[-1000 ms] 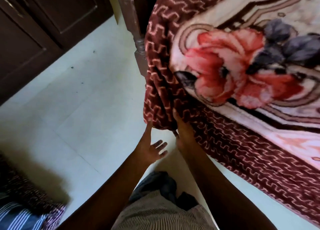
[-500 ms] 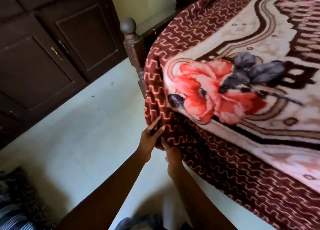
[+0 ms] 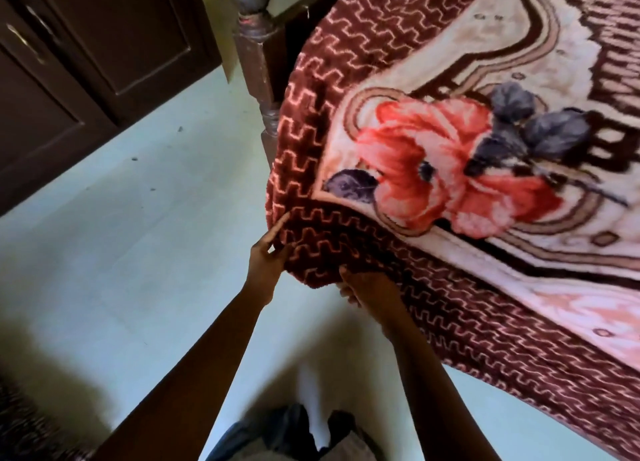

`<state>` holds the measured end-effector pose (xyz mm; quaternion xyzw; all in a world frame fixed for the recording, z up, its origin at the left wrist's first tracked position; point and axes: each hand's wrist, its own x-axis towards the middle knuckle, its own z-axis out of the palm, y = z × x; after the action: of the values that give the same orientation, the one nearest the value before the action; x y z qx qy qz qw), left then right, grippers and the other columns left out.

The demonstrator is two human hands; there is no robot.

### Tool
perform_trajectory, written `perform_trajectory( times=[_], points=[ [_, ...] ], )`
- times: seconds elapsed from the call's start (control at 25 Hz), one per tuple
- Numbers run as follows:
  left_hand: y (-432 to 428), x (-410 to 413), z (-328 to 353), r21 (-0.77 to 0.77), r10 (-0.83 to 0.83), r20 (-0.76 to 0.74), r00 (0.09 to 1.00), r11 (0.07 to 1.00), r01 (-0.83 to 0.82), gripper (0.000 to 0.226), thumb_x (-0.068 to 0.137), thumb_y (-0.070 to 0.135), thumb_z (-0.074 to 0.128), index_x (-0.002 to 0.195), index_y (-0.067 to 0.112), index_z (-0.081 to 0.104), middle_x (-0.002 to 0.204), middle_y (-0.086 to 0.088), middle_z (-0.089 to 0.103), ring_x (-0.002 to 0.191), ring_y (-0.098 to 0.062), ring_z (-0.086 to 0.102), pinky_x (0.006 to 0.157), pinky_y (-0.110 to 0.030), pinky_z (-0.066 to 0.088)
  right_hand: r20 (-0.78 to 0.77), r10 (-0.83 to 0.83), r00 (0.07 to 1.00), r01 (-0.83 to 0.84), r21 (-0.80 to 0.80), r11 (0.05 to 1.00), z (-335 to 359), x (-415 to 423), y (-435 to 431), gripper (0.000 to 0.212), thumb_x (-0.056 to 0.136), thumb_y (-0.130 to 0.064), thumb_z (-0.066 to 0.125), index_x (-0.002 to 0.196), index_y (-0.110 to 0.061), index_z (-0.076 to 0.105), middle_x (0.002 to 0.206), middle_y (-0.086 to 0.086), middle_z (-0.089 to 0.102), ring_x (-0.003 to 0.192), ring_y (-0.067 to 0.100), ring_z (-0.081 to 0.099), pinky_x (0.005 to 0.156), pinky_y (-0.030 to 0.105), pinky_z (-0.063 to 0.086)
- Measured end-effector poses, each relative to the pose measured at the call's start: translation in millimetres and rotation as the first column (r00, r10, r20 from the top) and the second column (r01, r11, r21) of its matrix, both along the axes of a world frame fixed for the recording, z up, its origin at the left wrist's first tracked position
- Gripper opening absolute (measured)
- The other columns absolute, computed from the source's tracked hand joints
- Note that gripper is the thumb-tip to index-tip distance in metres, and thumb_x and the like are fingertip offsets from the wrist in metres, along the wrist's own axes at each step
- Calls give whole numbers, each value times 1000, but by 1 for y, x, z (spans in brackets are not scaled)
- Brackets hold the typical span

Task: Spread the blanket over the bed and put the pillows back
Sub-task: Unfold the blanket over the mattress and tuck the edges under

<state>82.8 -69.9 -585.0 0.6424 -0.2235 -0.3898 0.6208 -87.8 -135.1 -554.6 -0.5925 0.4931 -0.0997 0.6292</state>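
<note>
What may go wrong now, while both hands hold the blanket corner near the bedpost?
1. The left hand and right hand gather the blanket corner close to the bedpost, so the fabric may snag on it.
2. The bunched corner may drop crooked or creased.
3. The floor shows dark specks, so a low hem may pick up dirt.
</note>
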Motion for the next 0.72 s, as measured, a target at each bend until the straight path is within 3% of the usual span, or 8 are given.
perform_trajectory(
  times=[0.04, 0.08, 0.16, 0.24, 0.36, 0.56, 0.64, 0.72],
  points=[
    [-1, 5, 0, 6, -22, -5, 1000, 1000, 22, 56, 88, -4, 55, 132, 31, 46, 116, 4, 61, 107, -15, 61, 83, -42, 56, 4, -65, 998, 65, -124, 990, 5, -1, -3, 32, 96, -25, 50, 66, -17, 56, 61, -7, 55, 49, 1, 50, 50, 11, 38],
    [-1, 9, 0, 13, -38, -20, 999, 999, 39, 58, 88, -5, 55, 135, 28, 43, 115, 4, 61, 104, -14, 61, 80, -40, 57, 109, -183, 977, 195, -121, 973, 14, 1, -6, 26, 96, -22, 49, 74, -15, 60, 66, -6, 60, 53, -2, 55, 53, 9, 42],
    [-5, 14, 1, 19, -48, -50, 998, 999, 49, 60, 88, -5, 55, 139, 24, 40, 116, 1, 59, 104, -18, 60, 76, -34, 58, 437, -426, 792, 381, 192, 905, 31, 11, -17, 19, 98, -18, 43, 102, -13, 62, 86, -3, 66, 72, -1, 62, 65, 13, 51],
    [-8, 15, 4, 14, -58, -102, 993, 998, 60, 61, 88, -3, 56, 139, 24, 40, 117, -1, 58, 106, -20, 59, 72, -32, 59, 570, -624, 535, 312, 554, 772, 35, 26, -32, 27, 100, -16, 34, 119, -11, 53, 104, 1, 64, 93, 9, 62, 78, 24, 54],
    [-12, 13, 8, 6, -49, -199, 979, 999, 51, 67, 84, -5, 61, 138, 28, 40, 117, 3, 57, 104, -17, 59, 67, -26, 58, 548, -766, 336, 294, 712, 638, 35, 44, -42, 30, 101, -21, 29, 121, -11, 50, 115, 4, 57, 100, 14, 58, 84, 31, 51],
    [-15, 11, 8, 38, -44, -176, 983, 998, 51, 70, 81, -9, 63, 137, 27, 43, 128, -7, 51, 113, -26, 54, 69, -31, 59, 531, -847, -4, 273, 815, 510, 46, 55, -52, 28, 101, -26, 32, 100, -11, 56, 96, 2, 62, 94, 16, 59, 104, 38, 38],
    [-15, 10, 9, 38, -46, -186, 982, 998, 54, 67, 81, -8, 63, 134, 29, 45, 128, -7, 51, 115, -27, 53, 68, -30, 59, 524, -850, -44, 258, 828, 497, 48, 59, -54, 29, 101, -28, 31, 100, -12, 55, 101, 3, 59, 102, 18, 55, 109, 39, 33],
    [-15, 9, 12, 31, -48, -195, 980, 998, 55, 63, 81, -7, 63, 129, 30, 46, 126, -5, 52, 114, -27, 53, 66, -29, 59, 523, -852, -14, 256, 825, 503, 49, 66, -57, 28, 101, -29, 30, 102, -14, 54, 105, 1, 57, 111, 18, 51, 108, 37, 32]
  ],
)
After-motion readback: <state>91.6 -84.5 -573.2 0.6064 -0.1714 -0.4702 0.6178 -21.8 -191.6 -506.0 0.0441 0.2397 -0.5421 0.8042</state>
